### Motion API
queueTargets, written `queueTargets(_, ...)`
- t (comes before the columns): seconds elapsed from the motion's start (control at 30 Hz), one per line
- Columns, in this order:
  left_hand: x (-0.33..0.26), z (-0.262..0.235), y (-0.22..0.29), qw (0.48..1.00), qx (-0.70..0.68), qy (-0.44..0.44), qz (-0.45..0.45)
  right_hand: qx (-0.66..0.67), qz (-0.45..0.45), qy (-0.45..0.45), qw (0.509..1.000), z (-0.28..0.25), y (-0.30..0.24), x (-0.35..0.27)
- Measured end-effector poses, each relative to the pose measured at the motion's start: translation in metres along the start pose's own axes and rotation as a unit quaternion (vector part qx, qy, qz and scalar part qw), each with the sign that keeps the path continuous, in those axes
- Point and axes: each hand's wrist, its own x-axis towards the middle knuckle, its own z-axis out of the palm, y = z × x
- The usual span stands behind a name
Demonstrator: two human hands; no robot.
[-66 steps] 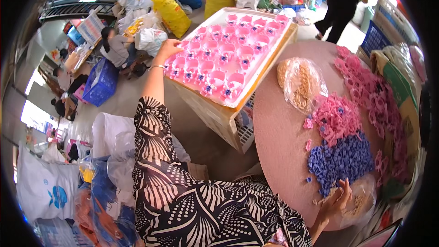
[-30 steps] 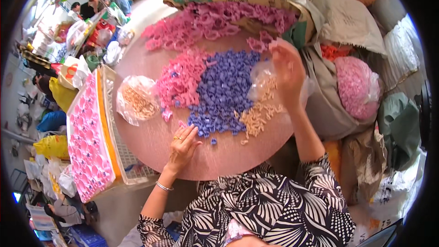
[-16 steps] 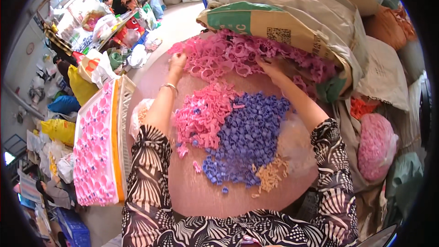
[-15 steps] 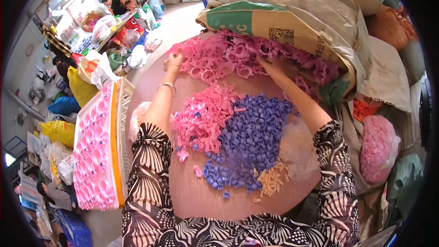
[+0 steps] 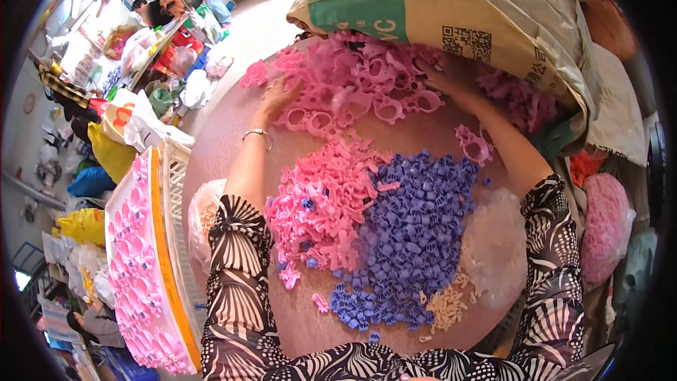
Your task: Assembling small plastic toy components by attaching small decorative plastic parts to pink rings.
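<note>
At the far side of a round table lies a spread of pink plastic pieces with ring-shaped frames. At its left edge my left hand touches the pieces, fingers apart. My right hand reaches to the pile's right side with its fingers stretched out; they are shaded and partly lost among the pieces. Closer to me sit a heap of small pink parts and a heap of small blue parts. Beside the blue heap are some cream-coloured parts.
A large tan and green sack leans over the table's far right, more pink pieces at its mouth. Clear plastic bags lie right of the blue heap. On the left stands a white crate beside a tray of pink pieces.
The ring-framed pink pieces have spread apart, with a gap now between them and those at the sack's mouth. My right hand has moved rightward; the left hand's fingers have loosened. The view has shifted.
</note>
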Motion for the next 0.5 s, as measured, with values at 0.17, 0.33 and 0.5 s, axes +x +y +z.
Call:
queueTargets(0.17,-0.049,-0.013,0.016,0.993,-0.018,-0.073,0.092,0.212,0.05,-0.125,0.968,-0.013,-0.046,-0.016)
queueTargets(0.33,-0.077,-0.025,0.03,0.962,-0.223,-0.136,0.083,0.344,0.275,-0.13,0.888,-0.019,-0.066,-0.053)
queueTargets(0.5,-0.064,-0.049,0.041,0.966,-0.171,-0.192,-0.022,0.417,0.28,-0.171,0.848,-0.007,-0.059,-0.042)
